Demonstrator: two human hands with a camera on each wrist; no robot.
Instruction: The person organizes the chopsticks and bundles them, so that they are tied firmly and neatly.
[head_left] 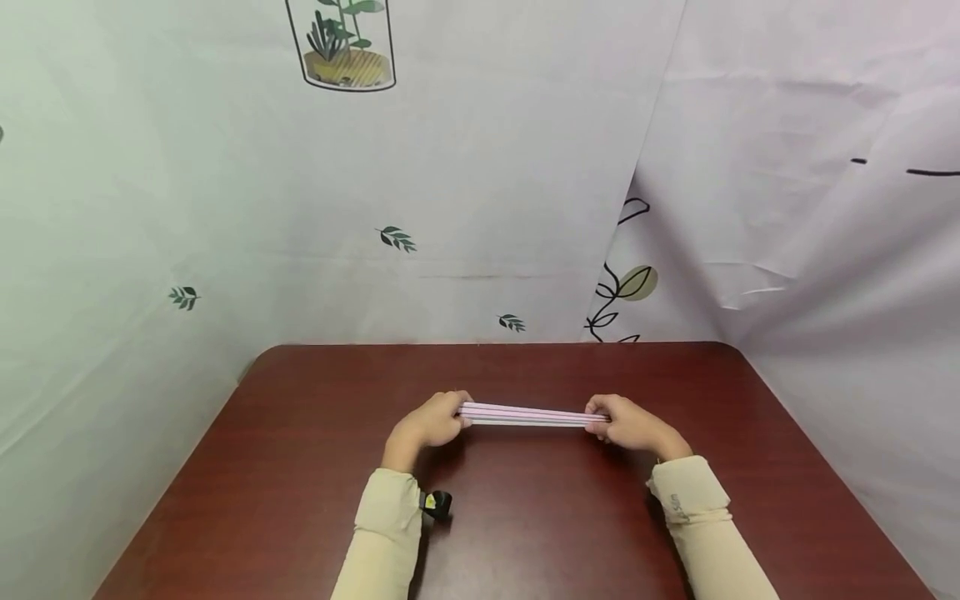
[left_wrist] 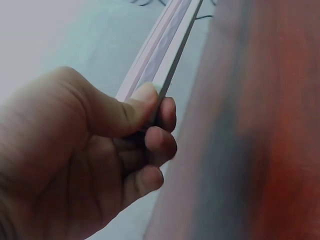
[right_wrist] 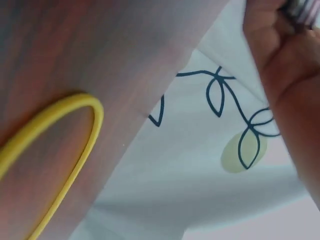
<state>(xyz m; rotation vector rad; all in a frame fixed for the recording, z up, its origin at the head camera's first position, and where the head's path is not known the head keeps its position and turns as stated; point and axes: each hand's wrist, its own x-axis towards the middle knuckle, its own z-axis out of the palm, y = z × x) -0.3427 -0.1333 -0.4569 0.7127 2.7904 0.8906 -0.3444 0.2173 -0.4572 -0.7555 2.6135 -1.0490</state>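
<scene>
Between my two hands stretches a long, narrow bundle of pink and white layered strips, held roughly level above the table; its exact kind is unclear. My left hand grips its left end. In the left wrist view, the thumb lies over the layers and curled fingers sit beneath, with one lilac patterned band and a grey edge showing. At the right end, my right hand pinches the bundle between thumb and fingers. Only part of that hand enters the right wrist view, where the held end is blurred at the top corner.
A reddish-brown table lies under both hands. Pale cloth printed with leaves hangs behind and beside it. A small black device sits at the left cuff. A yellow loop crosses the right wrist view.
</scene>
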